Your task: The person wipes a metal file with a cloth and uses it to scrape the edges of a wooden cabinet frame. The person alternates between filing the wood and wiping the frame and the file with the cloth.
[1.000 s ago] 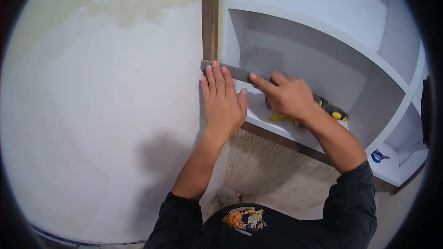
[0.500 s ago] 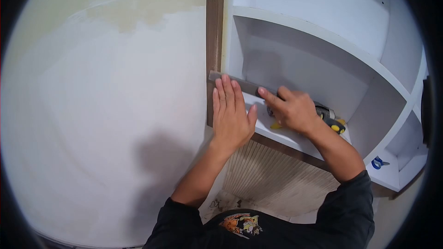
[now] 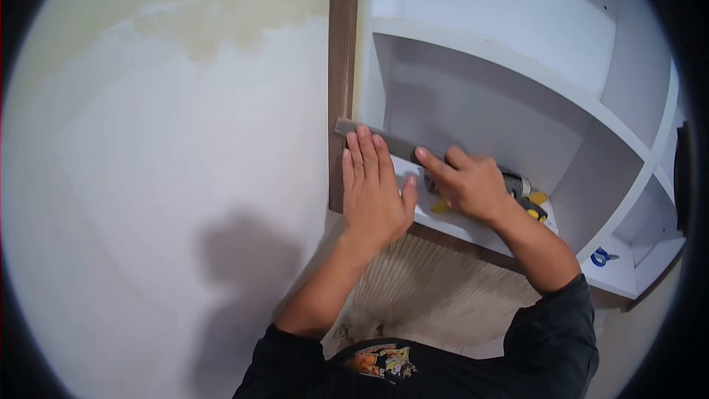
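Observation:
A long, flat grey metal file (image 3: 402, 146) lies across the brown edge strip (image 3: 341, 66) of the white shelf unit, its blunt tip on the strip. My right hand (image 3: 473, 186) is closed round the handle end, index finger stretched along the top. My left hand (image 3: 375, 196) rests flat over the tip half, fingers straight and side by side, thumb apart. Behind my right hand a black and yellow power tool (image 3: 517, 185) lies on the shelf, partly covered by that hand.
White shelf boards (image 3: 509, 59) curve above and to the right of my hands. A small blue-handled tool (image 3: 602, 256) lies in the lower right compartment. On the left stands a partly painted wall (image 3: 162, 177). A ribbed panel (image 3: 428, 288) is below the shelf.
Both hands and the file keep nearly the same place on the strip. The whole view has shifted slightly.

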Action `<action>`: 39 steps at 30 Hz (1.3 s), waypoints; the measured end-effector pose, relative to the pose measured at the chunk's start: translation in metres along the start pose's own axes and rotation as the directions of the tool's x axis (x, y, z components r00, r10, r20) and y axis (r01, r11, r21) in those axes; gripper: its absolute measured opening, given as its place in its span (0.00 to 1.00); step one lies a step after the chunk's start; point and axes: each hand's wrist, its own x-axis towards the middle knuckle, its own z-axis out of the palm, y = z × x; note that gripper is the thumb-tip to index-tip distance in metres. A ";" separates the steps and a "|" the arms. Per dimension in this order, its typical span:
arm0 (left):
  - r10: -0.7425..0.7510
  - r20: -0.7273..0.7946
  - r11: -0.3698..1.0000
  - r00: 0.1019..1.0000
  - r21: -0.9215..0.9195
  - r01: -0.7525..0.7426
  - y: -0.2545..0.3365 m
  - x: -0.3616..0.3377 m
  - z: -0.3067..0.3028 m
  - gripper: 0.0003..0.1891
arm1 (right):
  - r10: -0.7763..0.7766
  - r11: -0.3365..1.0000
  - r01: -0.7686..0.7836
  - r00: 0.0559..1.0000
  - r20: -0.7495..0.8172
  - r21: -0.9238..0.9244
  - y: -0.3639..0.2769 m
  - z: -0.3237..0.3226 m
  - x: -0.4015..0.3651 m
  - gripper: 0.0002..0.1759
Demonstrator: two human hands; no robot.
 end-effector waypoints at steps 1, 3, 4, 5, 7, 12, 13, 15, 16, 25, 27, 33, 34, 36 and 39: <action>-0.015 0.016 1.000 1.000 -0.017 0.015 -0.001 -0.002 0.003 0.44 | 0.002 0.999 -0.002 1.000 -0.007 -0.034 -0.001 0.003 0.001 0.38; -0.003 -0.044 1.000 0.999 0.012 0.003 -0.010 0.011 0.003 0.45 | 0.002 0.998 -0.003 1.000 -0.014 -0.062 -0.002 0.007 0.004 0.39; 0.002 -0.063 1.000 0.998 0.029 -0.001 -0.011 0.015 -0.001 0.45 | -0.001 0.999 0.000 1.000 -0.020 -0.054 -0.001 0.005 0.013 0.39; -0.012 -0.034 1.000 0.999 0.005 0.012 -0.011 0.011 0.000 0.45 | -0.003 0.999 0.002 0.999 -0.032 -0.050 -0.001 0.005 0.018 0.39; -0.016 0.017 0.999 1.000 -0.041 0.017 -0.009 0.003 0.002 0.46 | 0.016 0.999 -0.015 1.000 0.019 -0.048 -0.003 0.006 -0.004 0.37; 0.008 -0.031 1.000 0.999 -0.014 -0.008 -0.012 0.010 0.008 0.45 | -0.009 0.999 0.009 1.000 -0.001 -0.046 0.004 0.006 0.010 0.36; 0.013 -0.065 1.000 0.998 0.006 -0.013 -0.014 0.016 0.003 0.45 | -0.011 0.999 0.011 1.000 -0.023 -0.034 0.003 0.008 0.017 0.35; -0.014 0.013 0.999 1.000 -0.035 0.014 -0.010 0.002 0.004 0.45 | -0.001 1.000 0.000 0.999 -0.034 -0.027 0.001 0.011 0.011 0.35; -0.020 0.048 0.998 0.999 -0.056 0.023 -0.010 -0.001 0.005 0.45 | 0.009 0.999 -0.009 1.000 -0.020 -0.032 -0.001 0.014 -0.005 0.34; -0.007 0.023 1.000 1.000 -0.020 0.007 -0.011 -0.005 0.004 0.44 | 0.011 0.999 -0.011 1.000 -0.011 -0.036 -0.005 0.009 0.002 0.36; 0.030 -0.012 0.999 0.999 -0.030 -0.031 -0.013 0.001 0.005 0.44 | 0.028 0.998 -0.028 1.000 -0.003 -0.058 -0.004 0.010 0.001 0.36; -0.003 0.035 1.000 0.999 -0.013 0.004 -0.010 0.001 -0.001 0.42 | 0.020 0.999 -0.020 1.000 0.002 -0.032 -0.004 0.010 0.000 0.36; -0.004 0.062 1.000 0.998 -0.027 0.006 -0.009 -0.003 0.001 0.42 | 0.019 0.999 -0.020 1.000 -0.010 -0.043 -0.002 0.010 0.004 0.36; 0.019 0.003 1.000 1.000 -0.021 -0.019 -0.012 0.007 0.001 0.44 | 0.033 0.998 -0.033 0.999 -0.007 -0.052 -0.004 0.005 0.007 0.37; 0.024 -0.082 1.000 0.996 0.003 -0.024 -0.012 0.030 -0.011 0.45 | 0.021 0.999 -0.023 0.997 -0.081 -0.026 -0.005 0.002 0.023 0.35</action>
